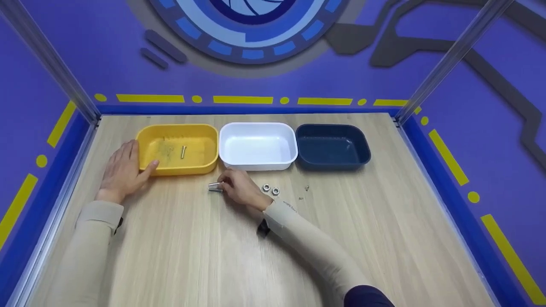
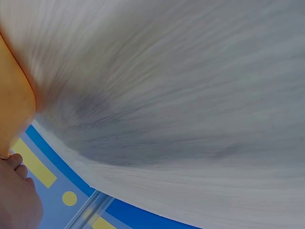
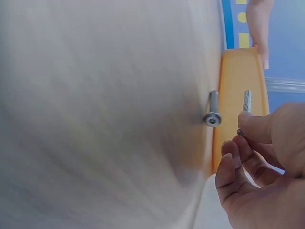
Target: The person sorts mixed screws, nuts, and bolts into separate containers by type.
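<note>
My right hand [image 1: 241, 187] pinches a silver bolt [image 3: 247, 101] between thumb and fingertips, just above the table in front of the bins. A second bolt [image 3: 213, 109] lies on the table close beside it, its socket head facing the right wrist camera. My left hand [image 1: 121, 170] rests against the left end of the yellow bin [image 1: 179, 172], fingers extended along its side and thumb at the front corner. One bolt [image 1: 183, 152] lies inside that bin. Two hex nuts [image 1: 266, 187] sit on the table right of my right hand.
Right of the yellow bin stand a white bin [image 1: 258, 166] and a dark blue bin [image 1: 334, 164], side by side in a row. Two tiny screws [image 1: 306, 188] lie on the table in front of the dark bin. Purple panels [image 1: 273, 87] enclose the table's back and sides.
</note>
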A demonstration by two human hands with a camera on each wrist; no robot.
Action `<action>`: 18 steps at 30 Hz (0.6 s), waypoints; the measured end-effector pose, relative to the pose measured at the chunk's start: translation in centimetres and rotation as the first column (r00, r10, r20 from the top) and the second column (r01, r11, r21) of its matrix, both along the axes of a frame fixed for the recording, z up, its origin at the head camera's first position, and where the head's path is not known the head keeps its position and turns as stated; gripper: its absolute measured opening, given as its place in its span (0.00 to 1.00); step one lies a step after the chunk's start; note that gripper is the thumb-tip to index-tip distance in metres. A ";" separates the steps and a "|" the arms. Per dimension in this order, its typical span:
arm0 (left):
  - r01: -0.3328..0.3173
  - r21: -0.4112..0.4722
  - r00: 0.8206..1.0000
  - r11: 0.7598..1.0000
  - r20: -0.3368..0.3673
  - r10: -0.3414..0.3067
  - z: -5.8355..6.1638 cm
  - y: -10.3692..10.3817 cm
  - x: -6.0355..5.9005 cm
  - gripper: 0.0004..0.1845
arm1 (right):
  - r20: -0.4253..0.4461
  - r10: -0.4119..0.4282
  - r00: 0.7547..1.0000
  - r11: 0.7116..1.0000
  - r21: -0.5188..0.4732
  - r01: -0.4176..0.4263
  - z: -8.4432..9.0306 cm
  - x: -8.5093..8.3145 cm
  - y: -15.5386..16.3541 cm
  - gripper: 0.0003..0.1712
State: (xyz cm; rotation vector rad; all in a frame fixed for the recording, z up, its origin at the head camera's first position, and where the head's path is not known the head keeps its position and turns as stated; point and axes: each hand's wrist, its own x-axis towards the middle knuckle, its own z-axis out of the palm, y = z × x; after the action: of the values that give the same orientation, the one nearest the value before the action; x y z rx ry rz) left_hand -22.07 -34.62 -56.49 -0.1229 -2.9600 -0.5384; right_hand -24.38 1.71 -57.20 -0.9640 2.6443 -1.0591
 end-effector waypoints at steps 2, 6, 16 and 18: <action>0.003 0.001 1.000 1.000 -0.005 -0.003 0.0 0.1 -0.1 0.54 | 0.013 0.002 1.000 1.000 -0.019 -0.002 0.3 0.0 0.0 0.07; 0.010 0.000 1.000 1.000 -0.014 -0.010 0.1 0.0 -0.3 0.53 | 0.026 0.008 1.000 0.999 -0.039 -0.007 1.1 -0.1 0.0 0.07; 0.013 -0.004 1.000 1.000 -0.023 -0.013 0.0 -0.1 -0.2 0.53 | -0.035 0.053 0.998 0.998 -0.021 -0.053 3.1 -0.7 -0.6 0.07; 0.012 -0.007 1.000 1.000 -0.023 -0.012 0.0 0.0 -0.2 0.53 | -0.048 0.061 0.997 0.998 -0.018 -0.062 3.6 -0.9 -0.8 0.07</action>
State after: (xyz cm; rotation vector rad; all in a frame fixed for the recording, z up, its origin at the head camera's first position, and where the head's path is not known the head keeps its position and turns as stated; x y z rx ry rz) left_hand -22.28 -34.67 -56.50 -0.1470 -2.9404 -0.5251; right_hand -25.32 0.92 -53.55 -1.0803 2.6280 -1.0640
